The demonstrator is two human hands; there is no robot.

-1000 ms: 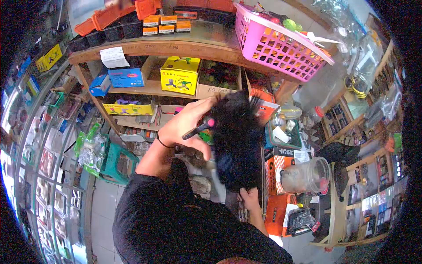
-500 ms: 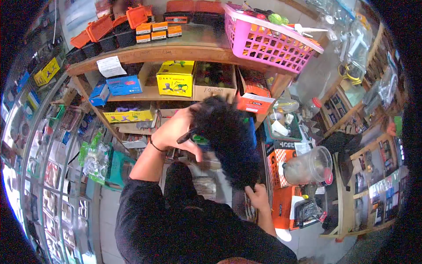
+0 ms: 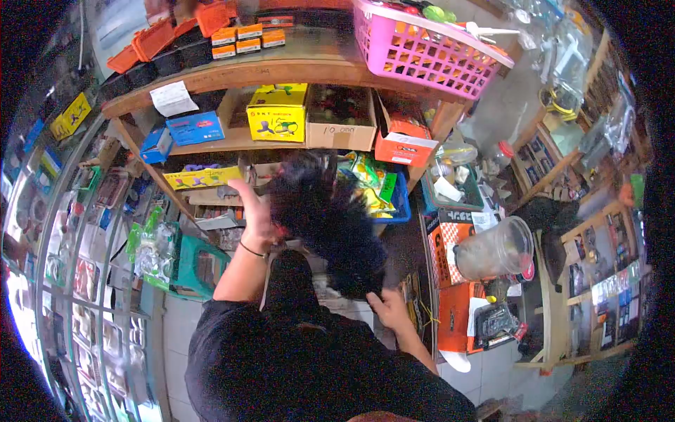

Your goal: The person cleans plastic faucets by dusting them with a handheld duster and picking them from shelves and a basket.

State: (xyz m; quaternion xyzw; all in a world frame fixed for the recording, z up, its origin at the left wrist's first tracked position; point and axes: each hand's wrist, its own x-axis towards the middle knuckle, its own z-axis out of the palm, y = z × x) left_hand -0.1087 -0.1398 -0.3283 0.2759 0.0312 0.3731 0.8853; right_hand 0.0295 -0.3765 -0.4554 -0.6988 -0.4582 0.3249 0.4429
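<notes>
A fluffy black feather duster [image 3: 325,221], blurred by motion, slants across the middle in front of the wooden shelves. At its lower right end my right hand [image 3: 388,309] is closed on it. My left hand [image 3: 257,216], with a dark band at the wrist, is against its upper left side. One digit of that hand stretches upward; the bristles hide part of the other fingers. Behind the duster, a blue basket [image 3: 401,204] with green and yellow packets shows on the right.
Above stands a wooden shelf [image 3: 232,77] with a yellow box [image 3: 276,114], a cardboard box [image 3: 340,135] and a pink basket [image 3: 429,60]. A clear plastic jar [image 3: 492,254] and orange boxes stand at right. Glass display cases line the left, near a green stool [image 3: 198,264].
The duster and both hands have shifted left, uncovering the blue basket of packets. My left hand has turned, its stretched digit now pointing up. The view has shifted slightly.
</notes>
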